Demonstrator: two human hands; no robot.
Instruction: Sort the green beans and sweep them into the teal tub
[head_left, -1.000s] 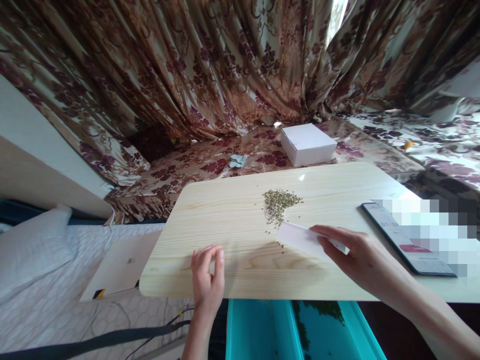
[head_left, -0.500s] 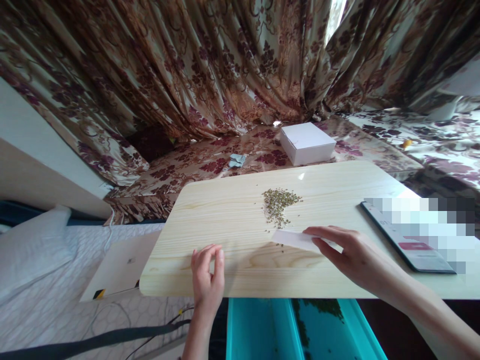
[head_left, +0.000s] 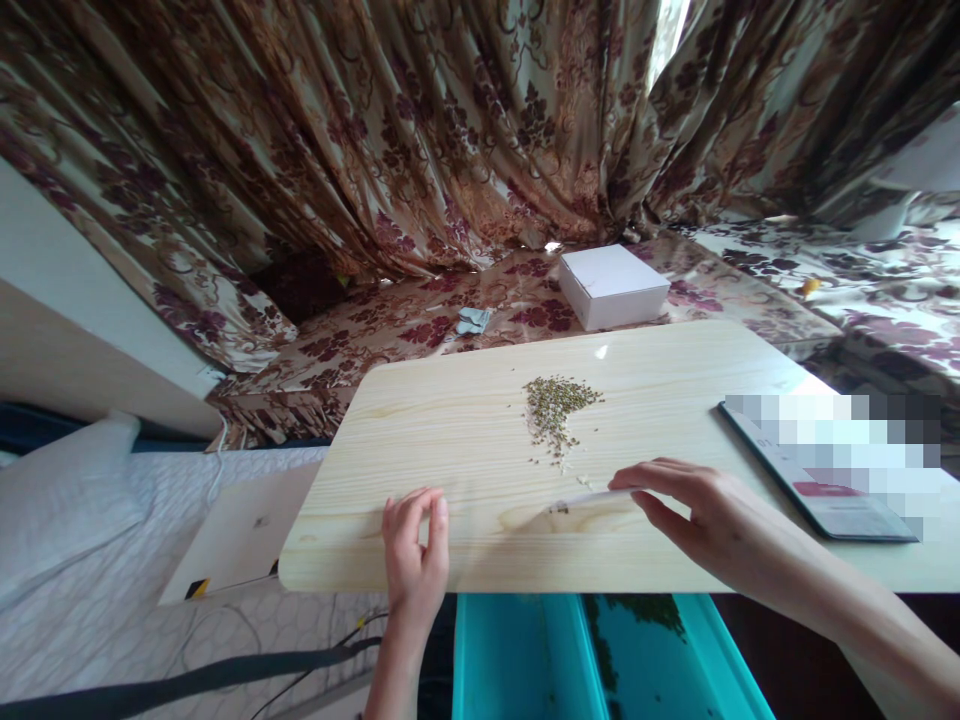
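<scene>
White card [head_left: 592, 497], thin and seen almost edge-on, is what you are grasping in your right hand [head_left: 697, 505], pinched between the thumb and the fingers so that it points across toward your left side. A few small seeds lie by its far end, on the stretch of tabletop [head_left: 450, 420] between your two hands. The main scatter of green seeds [head_left: 551, 405] sits beyond the card, ahead of both hands and to the left of your right one, dense at the far side and thinning toward you.

Your left hand [head_left: 416, 545] is released: it rests at the near edge with its fingers loosely curled, a gap inside the thumb, and is well apart from the seeds.

Below the near edge, between your forearms, you have a turquoise bin [head_left: 574, 660] with two compartments; green seeds [head_left: 652, 612] lie in the one closer to your right arm. Right of your right hand lies a flat, dark-edged device [head_left: 832, 510], partly pixelated. Farther ahead of your hands, past the tabletop, a white box [head_left: 619, 275] and a pale blue cloth [head_left: 472, 320] rest on floral fabric [head_left: 420, 325].
</scene>
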